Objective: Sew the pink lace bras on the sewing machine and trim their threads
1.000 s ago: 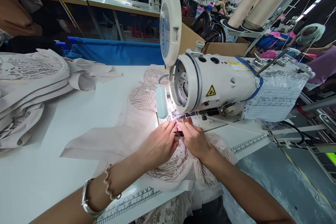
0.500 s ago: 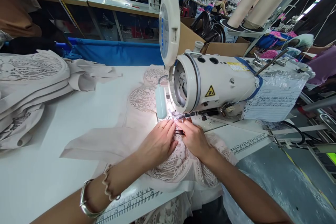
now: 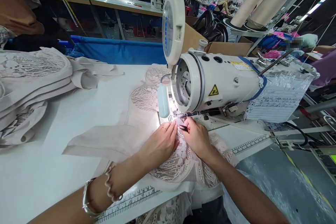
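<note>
Pale pink lace fabric (image 3: 173, 164) lies under the needle area of a white sewing machine (image 3: 223, 80) and hangs over the table's front edge. My left hand (image 3: 164, 140) rests on the fabric with its fingers pressed together, their tips at the lit sewing spot. Close on its right, my right hand (image 3: 196, 136) is closed round small dark snips (image 3: 183, 127), whose points face left toward my left fingertips. A light green lamp (image 3: 163, 101) hangs just behind my left fingers. What lies beneath my left fingertips is hidden.
Folded lace pieces (image 3: 34, 77) are stacked on the left of the white table (image 3: 65, 175). Behind the machine stand a cardboard box (image 3: 228, 48) and thread cones (image 3: 241, 10). A written sheet (image 3: 273, 98) hangs at the machine's right. A person's sleeve (image 3: 18, 3) shows at upper left.
My right hand has moved slightly right, away from my left fingertips, and the snips now point out between the hands. The whole view has shifted a little.
</note>
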{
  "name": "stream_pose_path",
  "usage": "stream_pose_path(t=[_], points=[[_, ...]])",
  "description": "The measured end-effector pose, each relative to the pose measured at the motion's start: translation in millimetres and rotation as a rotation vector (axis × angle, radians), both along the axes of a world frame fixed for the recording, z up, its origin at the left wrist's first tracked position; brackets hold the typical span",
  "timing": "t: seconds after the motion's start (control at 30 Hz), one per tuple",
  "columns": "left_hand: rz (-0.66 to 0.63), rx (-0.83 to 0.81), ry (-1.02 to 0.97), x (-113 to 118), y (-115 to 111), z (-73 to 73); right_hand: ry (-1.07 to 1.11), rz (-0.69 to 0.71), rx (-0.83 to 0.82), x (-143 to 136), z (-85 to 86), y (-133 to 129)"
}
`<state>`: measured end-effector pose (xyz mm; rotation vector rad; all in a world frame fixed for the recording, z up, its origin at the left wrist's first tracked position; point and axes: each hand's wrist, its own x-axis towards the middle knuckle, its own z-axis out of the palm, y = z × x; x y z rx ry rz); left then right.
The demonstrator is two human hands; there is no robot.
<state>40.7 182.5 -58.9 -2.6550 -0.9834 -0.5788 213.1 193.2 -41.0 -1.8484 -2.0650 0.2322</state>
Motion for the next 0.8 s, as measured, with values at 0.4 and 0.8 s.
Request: stream_pose_path(t=[0.4,0.8], points=[[-0.031,-0.053,-0.034,1,-2,1.8,-0.034,0.283,0.354,7,-18.1,-2],[-0.036,-0.23,-0.117,-1,0,4.2,-0.267,0.402,0.419,4,-15.7,-2]])
